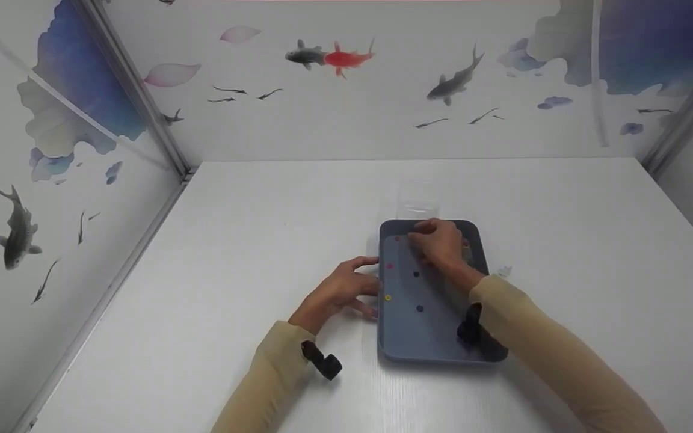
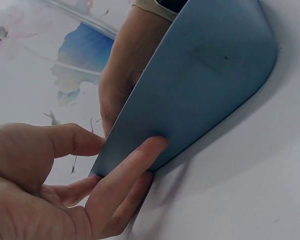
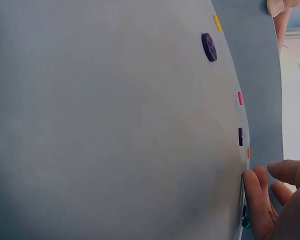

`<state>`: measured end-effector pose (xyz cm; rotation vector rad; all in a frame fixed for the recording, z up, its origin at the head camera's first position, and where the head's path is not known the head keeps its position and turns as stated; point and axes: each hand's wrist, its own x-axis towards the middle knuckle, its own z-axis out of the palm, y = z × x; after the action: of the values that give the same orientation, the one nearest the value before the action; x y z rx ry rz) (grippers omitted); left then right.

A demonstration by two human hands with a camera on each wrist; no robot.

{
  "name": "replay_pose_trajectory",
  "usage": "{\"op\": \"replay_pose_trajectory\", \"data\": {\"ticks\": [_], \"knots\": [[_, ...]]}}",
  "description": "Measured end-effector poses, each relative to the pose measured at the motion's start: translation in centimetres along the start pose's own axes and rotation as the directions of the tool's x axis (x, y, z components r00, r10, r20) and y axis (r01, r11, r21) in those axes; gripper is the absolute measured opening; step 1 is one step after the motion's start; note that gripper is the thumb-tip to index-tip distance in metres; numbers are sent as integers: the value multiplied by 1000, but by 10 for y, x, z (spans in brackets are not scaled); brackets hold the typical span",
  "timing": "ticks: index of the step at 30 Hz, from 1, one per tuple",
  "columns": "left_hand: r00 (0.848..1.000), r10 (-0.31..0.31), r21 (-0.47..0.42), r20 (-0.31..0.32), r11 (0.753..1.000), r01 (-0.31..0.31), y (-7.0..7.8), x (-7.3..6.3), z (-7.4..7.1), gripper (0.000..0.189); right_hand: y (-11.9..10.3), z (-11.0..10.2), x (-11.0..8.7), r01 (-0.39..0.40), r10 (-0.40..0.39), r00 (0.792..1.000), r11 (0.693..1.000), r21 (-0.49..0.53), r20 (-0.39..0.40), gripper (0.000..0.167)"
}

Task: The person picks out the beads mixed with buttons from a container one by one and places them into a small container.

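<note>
A blue-grey tray [image 1: 446,359] lies on the white table. My left hand [image 1: 341,287] grips its left side, and in the left wrist view the fingers [image 2: 140,159] press the outer wall while the thumb meets the rim. Over the tray's far end is my right hand [image 1: 441,243]. Its fingertips touch the tray floor in the right wrist view, with the thumb apart and nothing visible between. Small button-like discs lie around it: yellow [image 1: 387,297], pink [image 1: 389,266], dark purple [image 3: 209,47] and orange-red [image 1: 397,239]. A green piece [image 3: 246,222] is partly hidden beneath the right fingers.
Behind the tray's far edge stands a clear plastic container [image 1: 417,207]. A small transparent piece [image 1: 504,272] lies on the table [image 1: 250,240] to the tray's right. White walls [image 1: 346,120] printed with fish enclose the table at the back and sides.
</note>
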<state>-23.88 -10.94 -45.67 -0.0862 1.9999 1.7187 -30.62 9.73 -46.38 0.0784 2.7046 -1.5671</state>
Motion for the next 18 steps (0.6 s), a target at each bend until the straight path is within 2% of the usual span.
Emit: {"op": "replay_pose_trajectory", "data": {"ticks": [9, 18], "knots": [[1000, 9, -15, 2, 1000, -9, 1, -1, -1, 65, 0, 2, 3, 5, -6, 1000, 999, -34, -16, 34], [1000, 11, -28, 18, 1000, -11, 0, -2, -1, 65, 3, 8, 6, 61, -64, 995, 997, -41, -75, 28]]}}
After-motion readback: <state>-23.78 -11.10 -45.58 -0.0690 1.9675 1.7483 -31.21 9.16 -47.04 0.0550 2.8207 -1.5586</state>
